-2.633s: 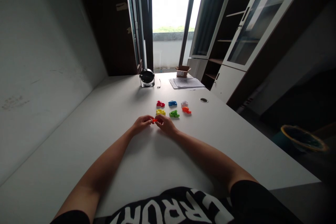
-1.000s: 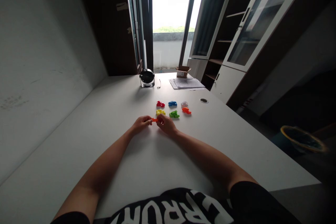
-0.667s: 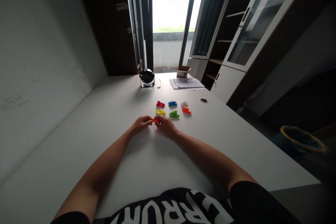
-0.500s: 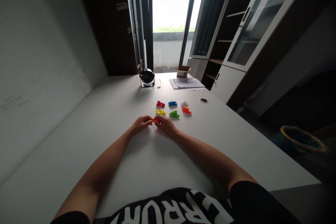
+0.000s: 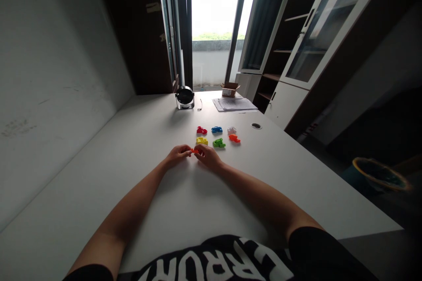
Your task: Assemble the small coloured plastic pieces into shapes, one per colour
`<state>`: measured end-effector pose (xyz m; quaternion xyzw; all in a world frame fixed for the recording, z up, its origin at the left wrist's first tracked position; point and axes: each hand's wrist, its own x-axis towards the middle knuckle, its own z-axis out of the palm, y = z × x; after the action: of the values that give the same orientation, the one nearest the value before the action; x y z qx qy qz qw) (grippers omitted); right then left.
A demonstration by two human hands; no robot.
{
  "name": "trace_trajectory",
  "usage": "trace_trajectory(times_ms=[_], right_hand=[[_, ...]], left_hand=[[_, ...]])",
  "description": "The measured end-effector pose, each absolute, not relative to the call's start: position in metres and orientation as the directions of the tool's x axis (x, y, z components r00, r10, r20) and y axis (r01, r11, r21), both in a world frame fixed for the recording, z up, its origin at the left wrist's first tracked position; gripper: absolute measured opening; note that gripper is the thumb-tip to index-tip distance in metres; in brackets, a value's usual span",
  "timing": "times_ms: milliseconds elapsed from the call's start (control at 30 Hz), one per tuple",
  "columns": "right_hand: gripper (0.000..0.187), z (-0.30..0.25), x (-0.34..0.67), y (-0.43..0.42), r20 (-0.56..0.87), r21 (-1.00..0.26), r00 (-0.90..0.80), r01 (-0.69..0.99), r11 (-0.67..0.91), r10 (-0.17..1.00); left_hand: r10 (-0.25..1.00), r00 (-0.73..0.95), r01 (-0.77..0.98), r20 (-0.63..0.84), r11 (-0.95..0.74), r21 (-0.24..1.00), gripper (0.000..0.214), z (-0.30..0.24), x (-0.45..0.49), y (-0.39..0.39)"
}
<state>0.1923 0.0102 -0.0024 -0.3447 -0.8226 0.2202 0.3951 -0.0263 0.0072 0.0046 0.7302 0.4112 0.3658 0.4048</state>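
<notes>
Orange plastic piece [image 5: 195,151] is pinched betw. fingertips of left hand [image 5: 178,155] & right hand [image 5: 207,157], over white surface [image 5: 132,153]. 6 more pieces lie ahead in 2 rows, not touched: red piece [image 5: 201,130], blue piece [image 5: 216,129], off-white piece [image 5: 231,130] at back; yellow piece [image 5: 201,141], green piece [image 5: 219,143], orange piece [image 5: 234,138] at front. Only 1 piece in hands; none seen joined.

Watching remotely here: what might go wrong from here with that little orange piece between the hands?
The small orange plastic piece is tiny and pinched between the fingertips of the left hand and right hand, so it may slip onto the white desk. The right hand is also close to the yellow plastic piece and might nudge it.
</notes>
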Motion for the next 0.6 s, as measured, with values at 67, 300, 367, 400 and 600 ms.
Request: trace_trajectory(times_ms=[67,300,367,400,600], right_hand=[[0.009,-0.0024,0.1921,0.0103,0.501,-0.634,-0.45,0.39,0.668,0.739],[0.008,-0.0014,0.1922,0.0094,0.492,-0.635,-0.449,0.4,0.66,0.746],[0.008,-0.0015,0.1924,0.0094,0.497,-0.63,-0.451,0.4,0.666,0.741],[0.007,-0.0017,0.1925,0.0095,0.5,-0.627,-0.452,0.398,0.669,0.738],[0.007,-0.0035,0.1918,0.0102,0.51,-0.622,-0.448,0.397,0.675,0.734]], left_hand=[[0.899,0.39,0.309,0.201,-0.333,0.891,0.029,0.0048,-0.0262,0.0069],[0.902,0.386,0.325,0.193,-0.329,0.887,0.03,0.0074,-0.0259,0.0056],[0.901,0.387,0.322,0.195,-0.33,0.887,0.031,0.0079,-0.0257,0.0052],[0.901,0.387,0.321,0.197,-0.332,0.887,0.031,0.0081,-0.0256,0.005],[0.9,0.387,0.326,0.199,-0.335,0.884,0.032,0.0082,-0.0255,0.0049]])
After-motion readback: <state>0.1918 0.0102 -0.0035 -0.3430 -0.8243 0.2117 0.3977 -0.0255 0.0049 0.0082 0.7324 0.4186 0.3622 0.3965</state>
